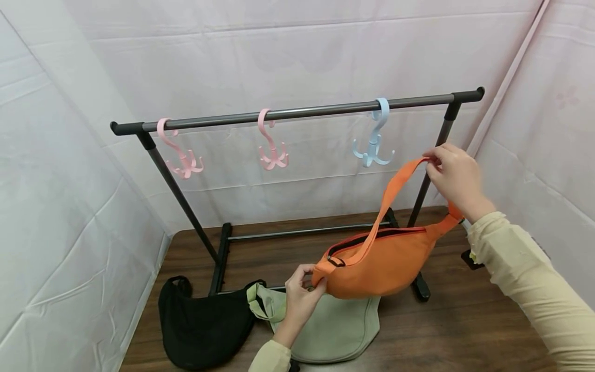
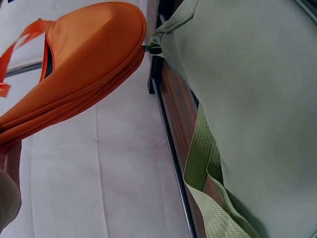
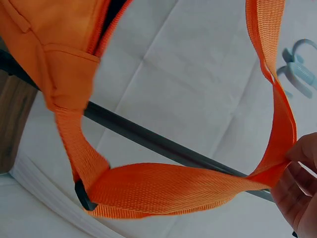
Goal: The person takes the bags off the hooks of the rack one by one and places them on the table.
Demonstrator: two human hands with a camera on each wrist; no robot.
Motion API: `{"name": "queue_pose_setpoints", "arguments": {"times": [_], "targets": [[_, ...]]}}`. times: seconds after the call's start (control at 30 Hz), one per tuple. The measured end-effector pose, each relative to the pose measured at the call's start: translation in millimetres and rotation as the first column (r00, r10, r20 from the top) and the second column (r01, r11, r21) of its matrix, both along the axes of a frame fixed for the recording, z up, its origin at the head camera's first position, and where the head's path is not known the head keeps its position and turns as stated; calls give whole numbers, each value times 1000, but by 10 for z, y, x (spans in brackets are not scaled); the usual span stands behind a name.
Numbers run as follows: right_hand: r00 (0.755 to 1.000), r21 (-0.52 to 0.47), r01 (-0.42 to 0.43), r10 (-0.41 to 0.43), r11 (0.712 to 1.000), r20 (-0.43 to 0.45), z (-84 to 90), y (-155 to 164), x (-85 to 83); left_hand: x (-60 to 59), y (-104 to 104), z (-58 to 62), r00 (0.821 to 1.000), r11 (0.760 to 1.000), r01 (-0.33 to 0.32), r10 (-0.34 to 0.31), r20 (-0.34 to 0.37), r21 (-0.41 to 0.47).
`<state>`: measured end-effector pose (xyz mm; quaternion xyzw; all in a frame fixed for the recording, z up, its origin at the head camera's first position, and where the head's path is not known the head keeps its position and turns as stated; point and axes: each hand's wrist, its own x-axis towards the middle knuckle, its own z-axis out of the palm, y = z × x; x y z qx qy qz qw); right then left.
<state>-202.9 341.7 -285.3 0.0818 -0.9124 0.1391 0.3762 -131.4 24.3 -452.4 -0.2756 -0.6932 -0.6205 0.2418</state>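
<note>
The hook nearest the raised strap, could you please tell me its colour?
Light blue; the hook shows best in the head view, hanging on the rail.

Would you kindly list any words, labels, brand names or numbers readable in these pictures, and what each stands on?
None can be read: the orange bag, its strap, the green bag, the black bag and the hooks on the rack show no print.

White fabric walls [image 1: 288,57], wooden floor [image 1: 465,330]

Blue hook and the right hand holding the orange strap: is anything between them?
No. In the head view only bare backdrop separates the blue hook from the right hand pinching the orange strap.
</note>
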Motion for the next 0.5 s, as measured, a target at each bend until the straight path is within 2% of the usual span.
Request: {"name": "queue_pose_setpoints", "arguments": {"times": [0.13, 0.3, 0.4, 0.5], "targets": [[999, 4, -22, 22, 1000, 23, -118, -17, 0, 4, -12, 9, 1000, 1000, -8, 8, 0, 17], [999, -40, -54, 54, 998, 4, -201, -55, 70, -6, -30, 44, 1000, 999, -27, 28, -10, 26], [998, -135, -66, 64, 989, -23, -261, -31, 161, -8, -42, 54, 1000, 999, -18, 19, -18, 26], [998, -271, -59, 48, 961, -48, -367, 38, 300, 0, -58, 58, 1000, 1000, -6, 6, -26, 31]]}}
